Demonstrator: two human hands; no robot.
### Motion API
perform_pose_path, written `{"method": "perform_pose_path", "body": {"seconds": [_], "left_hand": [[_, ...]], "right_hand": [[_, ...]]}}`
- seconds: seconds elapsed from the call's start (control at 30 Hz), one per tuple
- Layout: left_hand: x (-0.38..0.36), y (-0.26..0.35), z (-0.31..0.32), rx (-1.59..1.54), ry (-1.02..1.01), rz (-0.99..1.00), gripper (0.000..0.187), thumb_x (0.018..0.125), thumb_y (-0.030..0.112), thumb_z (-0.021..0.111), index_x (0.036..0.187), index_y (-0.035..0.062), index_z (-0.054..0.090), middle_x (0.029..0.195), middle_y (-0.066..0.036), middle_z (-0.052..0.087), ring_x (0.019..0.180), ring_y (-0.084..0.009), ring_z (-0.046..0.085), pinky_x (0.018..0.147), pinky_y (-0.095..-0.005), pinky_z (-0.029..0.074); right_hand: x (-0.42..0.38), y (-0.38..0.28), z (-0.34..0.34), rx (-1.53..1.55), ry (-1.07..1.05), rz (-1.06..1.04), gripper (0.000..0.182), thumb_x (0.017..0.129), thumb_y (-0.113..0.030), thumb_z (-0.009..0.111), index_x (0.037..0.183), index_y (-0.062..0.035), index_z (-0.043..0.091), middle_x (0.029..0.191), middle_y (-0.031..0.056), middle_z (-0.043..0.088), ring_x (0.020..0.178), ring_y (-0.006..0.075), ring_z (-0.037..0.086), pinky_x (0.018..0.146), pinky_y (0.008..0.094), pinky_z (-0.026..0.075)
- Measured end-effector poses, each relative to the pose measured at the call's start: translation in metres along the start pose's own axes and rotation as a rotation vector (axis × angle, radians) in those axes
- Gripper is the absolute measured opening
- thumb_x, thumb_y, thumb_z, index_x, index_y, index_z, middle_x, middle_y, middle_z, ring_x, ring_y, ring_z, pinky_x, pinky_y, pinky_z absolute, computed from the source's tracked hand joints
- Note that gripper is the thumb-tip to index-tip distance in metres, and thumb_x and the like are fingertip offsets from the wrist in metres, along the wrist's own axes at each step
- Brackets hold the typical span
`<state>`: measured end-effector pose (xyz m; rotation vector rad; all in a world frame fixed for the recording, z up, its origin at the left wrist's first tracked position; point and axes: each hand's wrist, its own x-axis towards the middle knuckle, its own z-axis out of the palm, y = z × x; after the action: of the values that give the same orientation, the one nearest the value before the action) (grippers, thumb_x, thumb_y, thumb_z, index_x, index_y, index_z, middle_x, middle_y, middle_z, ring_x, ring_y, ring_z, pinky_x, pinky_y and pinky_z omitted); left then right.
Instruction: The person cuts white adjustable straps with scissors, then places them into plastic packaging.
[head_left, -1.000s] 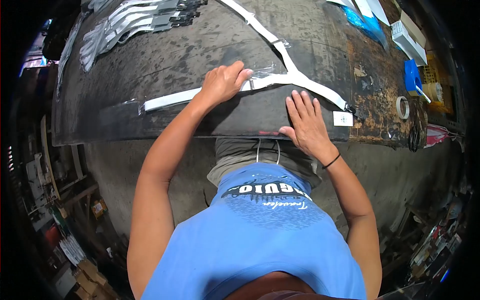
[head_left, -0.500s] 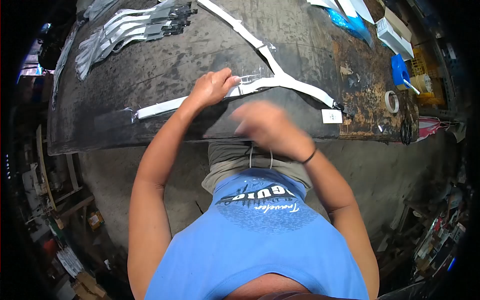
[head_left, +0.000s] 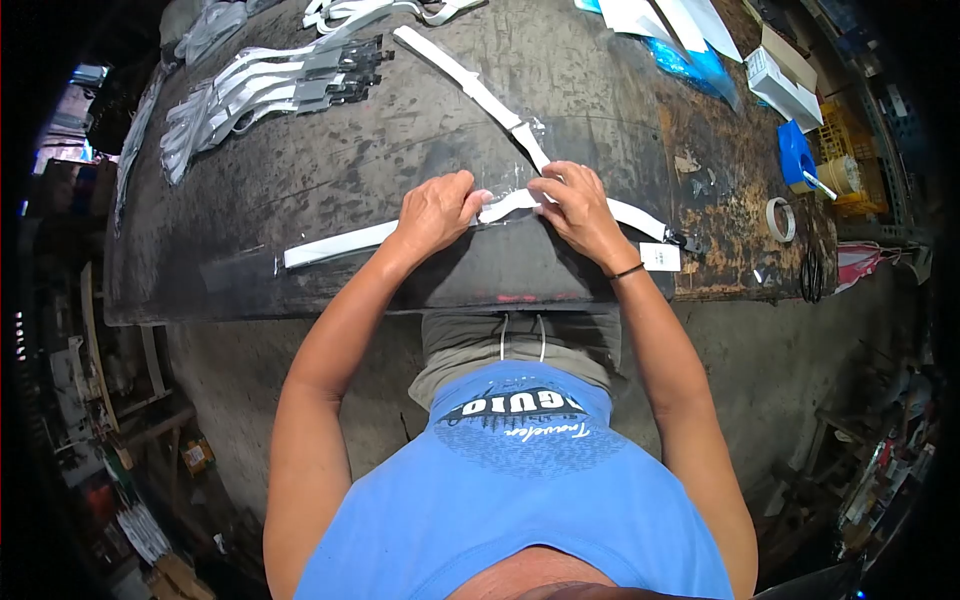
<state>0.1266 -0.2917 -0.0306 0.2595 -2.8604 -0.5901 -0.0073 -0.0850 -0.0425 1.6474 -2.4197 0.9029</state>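
Now both hands rest on the white strap (head_left: 335, 243) that lies across the near part of the dark table (head_left: 330, 150). The left hand (head_left: 437, 212) presses down on the strap just left of the point where its branches meet, fingers curled, fingertips on the white band; it sits in much the same spot as half a second ago. The right hand (head_left: 577, 205) is what differs: a second ago it lay flat on the table edge, fingers spread, then showed as a blur in mid-air above the edge, and now it is on the strap's junction, fingers bent and pinching the band under a patch of clear film (head_left: 530, 135). The two hands are close together, with only a short stretch of strap between them.

From the junction one branch runs up and away across the table, another runs right toward a small white tag (head_left: 660, 257) near the table edge, and the long left end lies flat toward the table's left side.

At the far left of the table lies a row of more white straps with dark ends (head_left: 270, 85). On the right side sit a tape roll (head_left: 780, 218), a blue block (head_left: 797, 155) and a white box (head_left: 785, 80).
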Motion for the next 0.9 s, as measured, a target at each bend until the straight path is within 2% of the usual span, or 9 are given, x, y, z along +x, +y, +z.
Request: {"method": "perform_pose_path", "body": {"seconds": [0.07,0.13,0.23,0.27,0.33,0.4,0.5,0.6,0.9], "left_hand": [[0.010,-0.003,-0.003,-0.145,0.071,0.020,0.034,0.091,0.037,0.057,0.085,0.0042,0.055,0.070,-0.017,0.059,0.073,-0.0394,0.060,0.066,-0.0484,0.047],[0.034,-0.013,-0.007,-0.156,0.041,-0.040,0.035,0.090,0.039,0.057,0.087,0.0035,0.059,0.074,-0.017,0.060,0.078,-0.0380,0.061,0.070,-0.0472,0.048],[0.075,-0.022,-0.020,-0.363,-0.037,-0.408,0.029,0.089,0.034,0.058,0.088,0.0048,0.062,0.092,-0.014,0.063,0.087,-0.0344,0.062,0.075,-0.0436,0.049],[0.080,-0.024,-0.018,-0.355,-0.033,-0.401,0.029,0.089,0.034,0.058,0.088,0.0048,0.062,0.092,-0.014,0.063,0.087,-0.0344,0.062,0.075,-0.0436,0.049],[0.093,-0.022,-0.011,-0.176,0.245,-0.125,0.023,0.087,0.028,0.061,0.088,0.0052,0.062,0.087,-0.012,0.062,0.085,-0.0337,0.062,0.075,-0.0439,0.049],[0.103,-0.013,-0.010,-0.122,0.300,0.043,0.019,0.085,0.025,0.065,0.087,0.0061,0.061,0.084,-0.011,0.060,0.085,-0.0325,0.061,0.073,-0.0439,0.049],[0.114,0.001,-0.010,-0.065,0.021,0.189,0.026,0.082,0.030,0.068,0.085,0.0066,0.059,0.088,-0.010,0.058,0.083,-0.0322,0.060,0.070,-0.0436,0.049],[0.117,0.018,0.006,0.048,-0.003,0.316,0.031,0.084,0.035,0.067,0.094,0.0064,0.060,0.091,-0.011,0.058,0.088,-0.0314,0.059,0.073,-0.0423,0.048],[0.110,0.027,0.028,0.159,-0.009,0.221,0.017,0.080,0.018,0.065,0.090,0.0049,0.060,0.088,-0.013,0.059,0.083,-0.0376,0.061,0.073,-0.0468,0.051]], "right_hand": [[0.006,0.005,-0.007,0.231,0.082,0.088,0.030,0.079,-0.010,0.068,0.109,-0.0059,0.063,0.111,0.0129,0.059,0.107,0.0309,0.055,0.093,0.0391,0.043],[0.023,0.016,-0.010,0.413,0.160,0.412,0.023,0.085,-0.014,0.060,0.102,0.0011,0.065,0.101,0.0162,0.063,0.091,0.0292,0.063,0.082,0.0353,0.049],[0.057,0.031,-0.013,0.334,0.121,0.568,0.028,0.086,-0.025,0.057,0.099,-0.0006,0.066,0.098,0.0184,0.064,0.094,0.0345,0.061,0.085,0.0411,0.047],[0.063,0.030,-0.016,0.337,0.132,0.565,0.028,0.086,-0.025,0.057,0.099,-0.0006,0.066,0.098,0.0184,0.064,0.094,0.0345,0.061,0.085,0.0411,0.047],[0.068,0.025,-0.022,0.102,-0.219,0.624,0.030,0.086,-0.028,0.058,0.096,-0.0007,0.065,0.097,0.0183,0.064,0.095,0.0354,0.061,0.085,0.0429,0.047],[0.047,0.019,-0.021,0.032,-0.139,0.536,0.028,0.083,-0.029,0.063,0.094,-0.0029,0.065,0.096,0.0167,0.064,0.096,0.0360,0.060,0.083,0.0458,0.046],[0.026,0.007,-0.025,-0.146,-0.088,0.445,0.029,0.076,-0.029,0.073,0.092,-0.0067,0.063,0.093,0.0123,0.060,0.093,0.0334,0.056,0.075,0.0471,0.044],[0.012,-0.006,-0.024,-0.225,-0.012,0.395,0.031,0.075,-0.029,0.073,0.092,-0.0063,0.062,0.092,0.0112,0.058,0.091,0.0316,0.054,0.074,0.0453,0.043],[-0.007,-0.007,-0.023,-0.173,0.000,0.260,0.031,0.074,-0.021,0.074,0.097,-0.0077,0.060,0.092,0.0087,0.054,0.090,0.0282,0.052,0.076,0.0401,0.042]]}}
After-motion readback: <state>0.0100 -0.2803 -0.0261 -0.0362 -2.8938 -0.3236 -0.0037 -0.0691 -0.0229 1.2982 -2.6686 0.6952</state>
